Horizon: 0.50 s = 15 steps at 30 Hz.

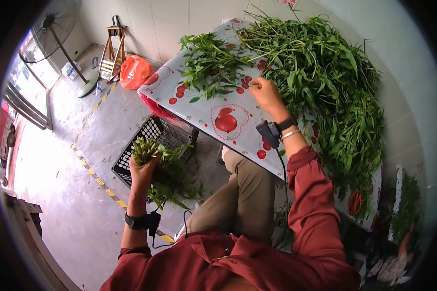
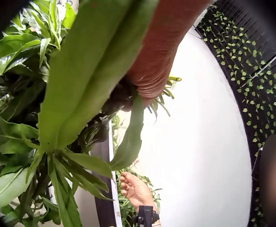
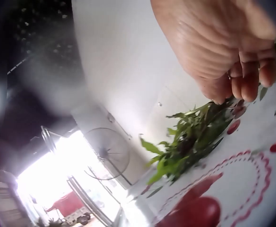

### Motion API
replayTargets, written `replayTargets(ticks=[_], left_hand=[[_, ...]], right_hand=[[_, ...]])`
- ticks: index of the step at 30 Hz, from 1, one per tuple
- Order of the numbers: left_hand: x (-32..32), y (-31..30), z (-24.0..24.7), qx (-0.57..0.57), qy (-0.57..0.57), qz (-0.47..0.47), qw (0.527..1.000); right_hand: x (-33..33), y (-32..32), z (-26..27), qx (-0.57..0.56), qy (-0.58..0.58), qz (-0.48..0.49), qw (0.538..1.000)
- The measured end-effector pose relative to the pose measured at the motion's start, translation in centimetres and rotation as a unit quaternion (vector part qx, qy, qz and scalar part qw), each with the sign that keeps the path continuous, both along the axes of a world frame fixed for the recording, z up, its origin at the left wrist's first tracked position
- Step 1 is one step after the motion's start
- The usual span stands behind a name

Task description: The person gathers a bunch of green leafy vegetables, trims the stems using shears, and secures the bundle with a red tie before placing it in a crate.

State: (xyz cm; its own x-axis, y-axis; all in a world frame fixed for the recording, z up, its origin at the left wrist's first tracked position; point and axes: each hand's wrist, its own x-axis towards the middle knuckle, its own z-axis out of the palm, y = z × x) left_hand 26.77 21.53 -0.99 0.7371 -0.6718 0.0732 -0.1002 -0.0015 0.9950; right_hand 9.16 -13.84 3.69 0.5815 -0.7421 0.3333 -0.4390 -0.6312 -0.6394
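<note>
My left hand (image 1: 143,169) grips a bunch of leafy green stems (image 1: 167,179) over the black crate, cut ends upward and leaves hanging down. In the left wrist view, large leaves partly cover the left hand (image 2: 154,61), and the stem ends (image 2: 164,101) stick out past it. My right hand (image 1: 268,99) is above the table, its fingers loosely curled, between a small pile of greens (image 1: 211,60) and a large heap (image 1: 320,72). Nothing is visible in the right hand (image 3: 223,52) in the right wrist view; whether the fingertips touch the greens (image 3: 190,137) cannot be told.
A patterned cloth covers the table (image 1: 199,109). The black crate (image 1: 124,162) stands on the floor beside it. Farther off are an orange-red bag (image 1: 135,72), a folding wooden stool (image 1: 112,56) and a standing fan (image 1: 87,85). A red loop (image 1: 355,202) lies near the heap's lower end.
</note>
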Motion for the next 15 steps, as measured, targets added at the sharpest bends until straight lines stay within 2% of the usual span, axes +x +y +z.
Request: replayTargets(ticks=[4,6,12,15], left_hand=[[0.1,0.4,-0.6,-0.002,0.005,-0.008,1.000],[0.0,0.5,-0.6,0.011,-0.001,-0.023,1.000],[-0.3,0.5,-0.1,0.020,-0.013,-0.022,0.999],[-0.2,0.1,-0.2,-0.010,-0.013,-0.032,0.999]], right_hand=[[1.9,-2.5,-0.6,0.017,0.059,-0.031,0.998],[2.8,-2.5,-0.8,-0.038,0.126,-0.064,0.989],[4.2,-3.2,-2.1,-0.077,0.109,-0.034,0.991],[4.4,-2.8,-2.2,-0.079,0.014,-0.019,0.997]])
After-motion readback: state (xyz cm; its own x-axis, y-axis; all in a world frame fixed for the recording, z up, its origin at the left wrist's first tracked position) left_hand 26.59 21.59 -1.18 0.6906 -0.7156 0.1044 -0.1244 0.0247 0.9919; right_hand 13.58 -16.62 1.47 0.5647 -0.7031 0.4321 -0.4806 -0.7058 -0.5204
